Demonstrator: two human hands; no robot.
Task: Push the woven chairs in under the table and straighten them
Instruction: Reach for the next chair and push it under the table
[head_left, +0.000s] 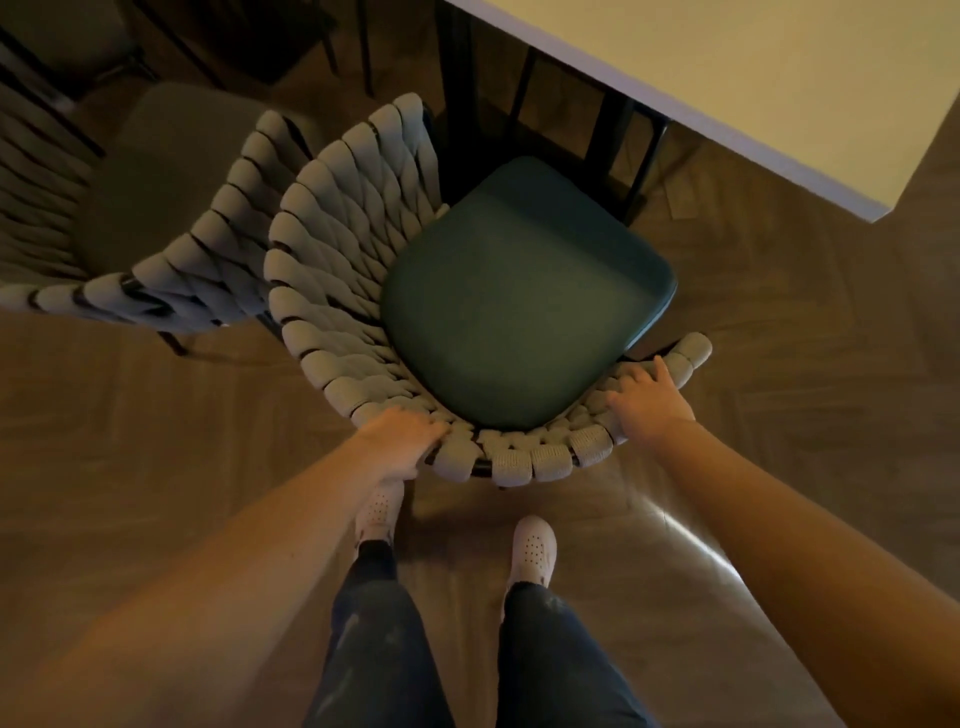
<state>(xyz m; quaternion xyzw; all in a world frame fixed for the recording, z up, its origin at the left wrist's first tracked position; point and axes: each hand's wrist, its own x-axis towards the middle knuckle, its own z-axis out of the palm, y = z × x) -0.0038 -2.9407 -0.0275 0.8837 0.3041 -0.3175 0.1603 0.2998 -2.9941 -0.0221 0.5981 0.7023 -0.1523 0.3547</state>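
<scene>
A woven chair (332, 291) with a grey braided backrest and a dark green seat cushion (524, 296) stands in front of me. It is turned at an angle to the pale table (753, 88) at the upper right, with only the seat's front near the table edge. My left hand (402, 441) grips the top rim of the backrest on the left. Further right on the same rim, my right hand (647, 400) rests with its fingers curled over the weave. A second woven chair (171, 275) with a grey seat stands at the left, touching the first.
Dark table legs (618, 130) stand under the tabletop beyond the seat. More dark chair frames (47, 67) show at the top left. My feet in white shoes (532, 551) stand on the brown wooden floor just behind the chair.
</scene>
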